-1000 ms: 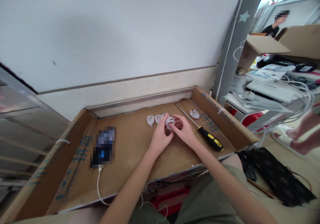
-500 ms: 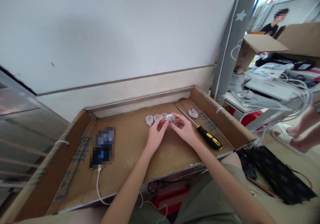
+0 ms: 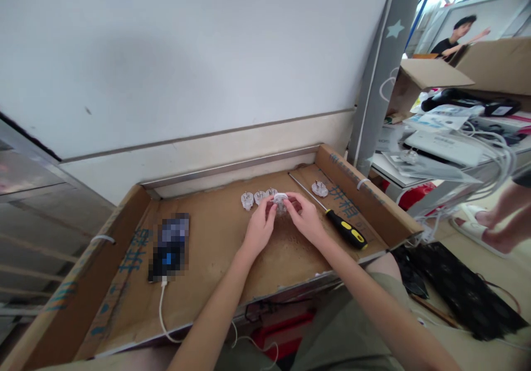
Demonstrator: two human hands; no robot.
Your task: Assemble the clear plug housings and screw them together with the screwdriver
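Observation:
A small white plug (image 3: 280,198) is pinched between the fingertips of my left hand (image 3: 260,224) and my right hand (image 3: 306,216), above the cardboard-lined tray (image 3: 207,249). Just behind my left hand, several similar white plugs (image 3: 248,200) stand in a row with pins up, the rightmost partly hidden by my fingers. Another white plug (image 3: 319,188) sits apart at the right. Between it and my right hand lies a screwdriver with a black and yellow handle (image 3: 346,229), its shaft pointing back and left.
A phone (image 3: 169,247) with a white cable (image 3: 162,310) lies at the tray's left. Cardboard walls (image 3: 369,194) edge the tray. At the right are a grey post (image 3: 369,83), a cluttered shelf (image 3: 448,147), a person's feet (image 3: 493,230) and a seated person (image 3: 450,45).
Both hands have turned the plug slightly, so its flat face now points more upward. The seated person in the background has stretched out an arm. The view has shifted a little.

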